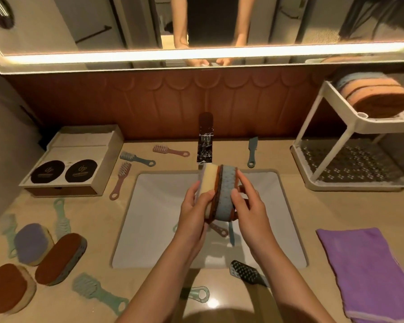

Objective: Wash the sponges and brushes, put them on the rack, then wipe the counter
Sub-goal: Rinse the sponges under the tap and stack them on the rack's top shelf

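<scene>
Both hands are over the basin (149, 217), just below the tap (205, 145).

The left hand (193, 206) grips the yellow sponge (209, 180), fingers and thumb curled round its edge. The right hand (247, 203) grips the blue sponge (225, 194) likewise. The two sponges stand on edge, pressed face to face. Probable reason: both rinse together, and the drips fall into the basin. Cannot tell whether water is running.

Brush handles (219, 230) lie in the basin under the hands.

The rack (322, 127) stands at right, with stacked sponges (376, 99) on its top shelf. The way from basin to rack looks unobstructed.

Three sponges (61, 257) wait on the counter (301, 206) at left, among scattered brushes (170, 150). A black brush (245, 272) sits at the basin's near edge. A purple cloth (371, 271) lies at right, presumably for wiping. The loose brushes would block a wipe until they are lifted.
</scene>
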